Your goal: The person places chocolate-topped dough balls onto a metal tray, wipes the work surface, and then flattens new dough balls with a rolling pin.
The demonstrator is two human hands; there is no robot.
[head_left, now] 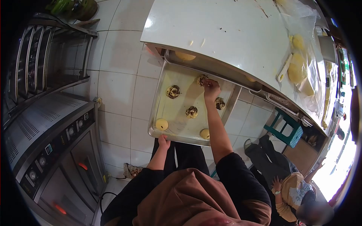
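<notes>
My left hand (163, 142) is closed on the near rim of a metal baking tray (181, 139), which juts out from under the table. Over the far part of the tray, my right hand (212, 89) has its fingertips pinched together at a round dough bun (201, 79) with dark sprinkles. What the pinch holds is too small to make out. Dark bits also cover a bun at the left (173, 92), one in the middle (191, 112) and one at the right (220, 103). Two plain buns, at the near left (161, 124) and near right (204, 133), each show a dark spot.
The white table (211, 34) overhangs another tray holding dough. Plastic-covered dough (298, 69) lies at its right. A deck oven (56, 147) and a metal rack (45, 56) stand left. To the right are a green stool (284, 128) and another person (292, 188).
</notes>
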